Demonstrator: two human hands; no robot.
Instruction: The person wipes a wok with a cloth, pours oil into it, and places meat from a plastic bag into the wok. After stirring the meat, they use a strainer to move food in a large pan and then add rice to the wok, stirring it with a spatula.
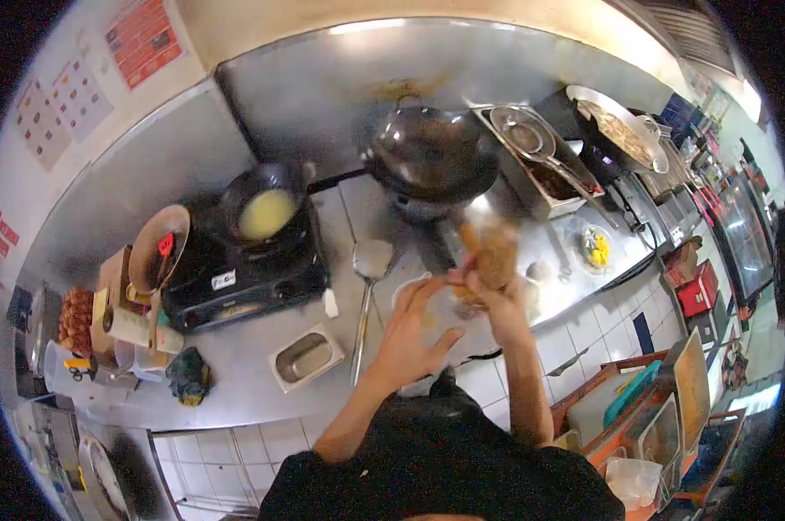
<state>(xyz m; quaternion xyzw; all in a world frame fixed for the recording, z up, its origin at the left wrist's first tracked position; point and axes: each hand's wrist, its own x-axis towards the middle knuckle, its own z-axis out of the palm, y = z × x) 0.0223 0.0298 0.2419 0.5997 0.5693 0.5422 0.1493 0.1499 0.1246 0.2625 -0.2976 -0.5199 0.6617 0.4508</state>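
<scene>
Nearest us, our left hand (410, 334) hovers with fingers spread. Beside it, at centre frame, our right hand (499, 300) has its fingers closed round a blurred brown lump (490, 252) above the counter (236, 382). Left of centre, a black pan (266, 213) holds yellow liquid. Lower down, a steel tray (304, 356) looks empty. Red posters (145, 39) at upper left are too small for us to read.
</scene>
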